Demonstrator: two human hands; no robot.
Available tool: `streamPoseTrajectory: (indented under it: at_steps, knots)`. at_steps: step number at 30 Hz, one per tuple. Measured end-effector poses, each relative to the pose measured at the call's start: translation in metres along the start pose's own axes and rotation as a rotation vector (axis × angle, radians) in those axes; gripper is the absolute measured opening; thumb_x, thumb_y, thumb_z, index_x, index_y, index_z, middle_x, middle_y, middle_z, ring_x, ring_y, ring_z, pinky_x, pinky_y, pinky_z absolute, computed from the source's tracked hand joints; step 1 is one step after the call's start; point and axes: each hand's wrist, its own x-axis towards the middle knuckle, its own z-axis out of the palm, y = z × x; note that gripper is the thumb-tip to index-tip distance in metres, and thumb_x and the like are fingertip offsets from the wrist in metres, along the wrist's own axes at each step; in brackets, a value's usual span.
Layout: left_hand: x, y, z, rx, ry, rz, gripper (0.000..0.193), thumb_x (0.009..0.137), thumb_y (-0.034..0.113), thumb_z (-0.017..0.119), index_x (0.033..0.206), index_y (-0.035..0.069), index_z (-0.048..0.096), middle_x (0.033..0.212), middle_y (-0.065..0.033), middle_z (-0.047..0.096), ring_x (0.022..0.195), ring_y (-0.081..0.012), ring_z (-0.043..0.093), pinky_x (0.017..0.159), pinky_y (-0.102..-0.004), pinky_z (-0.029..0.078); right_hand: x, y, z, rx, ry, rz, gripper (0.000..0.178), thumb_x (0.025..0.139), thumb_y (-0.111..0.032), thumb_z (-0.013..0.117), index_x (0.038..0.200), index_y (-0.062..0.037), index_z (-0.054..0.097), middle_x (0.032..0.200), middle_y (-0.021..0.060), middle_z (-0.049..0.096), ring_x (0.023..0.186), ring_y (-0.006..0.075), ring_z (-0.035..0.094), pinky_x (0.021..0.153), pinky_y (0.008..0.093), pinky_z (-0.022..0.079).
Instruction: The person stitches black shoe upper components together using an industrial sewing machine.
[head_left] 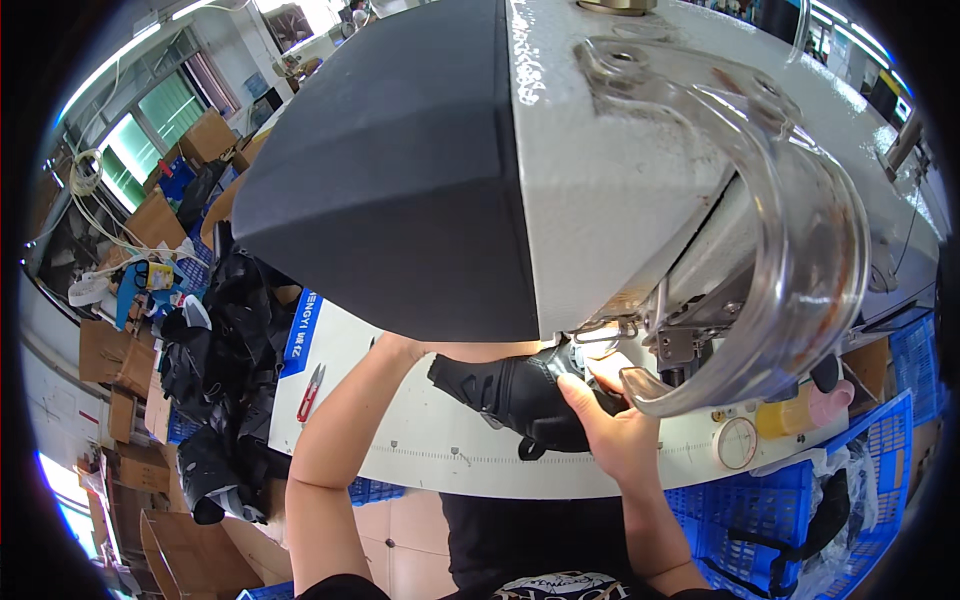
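A black shoe upper lies tilted on the white table, under the head of a grey and black sewing machine. My right hand is closed on its right end, the thumb pressing on top near the machine's metal presser parts. From the left, my left forearm reaches across to the far side of the upper. Only a strip of my left hand shows under the machine head, which hides its fingers. A clear curved guard partly covers the right fingertips.
Red-handled thread snips lie on the table to the left. Black pieces are heaped beyond its left edge. At right are a round clear dish, a yellow container and a blue crate. Cardboard boxes stand lower left.
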Motion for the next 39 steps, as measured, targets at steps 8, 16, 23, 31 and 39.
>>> streamPoseTrajectory:
  at_steps: [8, 16, 23, 31, 39]
  knots:
    - [0.006, -0.006, 0.001, 0.005, 0.133, -0.03, 0.02, 0.08, 0.019, 0.069, 0.079, -0.001, 0.066, 0.069, -0.0096, 0.062, 0.059, -0.0214, 0.056, 0.055, -0.0328, 0.044, -0.002, 0.002, 0.006, -0.091, 0.061, -0.106, 0.018, 0.077, -0.008, 0.075, 0.09, 0.0037, 0.069, 0.082, 0.0088, 0.067, 0.075, 0.0152, 0.061, 0.071, 0.0293, 0.048]
    - [0.007, -0.006, 0.006, 0.039, 0.201, -0.1, 0.019, 0.079, 0.017, 0.069, 0.081, -0.001, 0.066, 0.071, -0.0096, 0.063, 0.061, -0.022, 0.058, 0.057, -0.0323, 0.045, 0.004, 0.004, 0.002, -0.084, 0.065, -0.051, 0.018, 0.079, -0.007, 0.074, 0.089, 0.0068, 0.069, 0.084, 0.0073, 0.067, 0.076, 0.0112, 0.061, 0.07, 0.0249, 0.048]
    - [0.002, -0.007, 0.009, 0.045, 0.286, -0.134, 0.018, 0.078, 0.016, 0.07, 0.082, -0.001, 0.066, 0.073, -0.0096, 0.064, 0.064, -0.0225, 0.059, 0.058, -0.032, 0.046, -0.001, -0.001, 0.01, -0.075, 0.067, -0.1, 0.013, 0.08, -0.006, 0.073, 0.088, 0.0045, 0.069, 0.081, 0.005, 0.065, 0.079, 0.012, 0.059, 0.071, 0.0261, 0.046]
    - [-0.034, 0.0, 0.017, 0.068, 0.364, -0.15, 0.017, 0.077, 0.015, 0.07, 0.084, 0.0, 0.066, 0.076, -0.0096, 0.065, 0.066, -0.0231, 0.061, 0.059, -0.0315, 0.047, 0.006, -0.006, 0.004, -0.076, 0.123, -0.165, 0.016, 0.076, -0.007, 0.075, 0.08, 0.0049, 0.065, 0.077, 0.0051, 0.064, 0.069, 0.011, 0.058, 0.061, 0.0273, 0.047]
    - [-0.061, 0.071, 0.077, 0.197, 0.598, -0.173, 0.038, 0.066, 0.017, 0.079, 0.099, 0.01, 0.064, 0.106, -0.0045, 0.06, 0.101, -0.0256, 0.051, 0.092, -0.0425, 0.033, 0.039, 0.037, -0.049, -0.53, 0.128, -0.754, 0.022, 0.075, -0.016, 0.074, 0.083, -0.0013, 0.059, 0.073, 0.0044, 0.061, 0.063, 0.0145, 0.059, 0.056, 0.0288, 0.047]
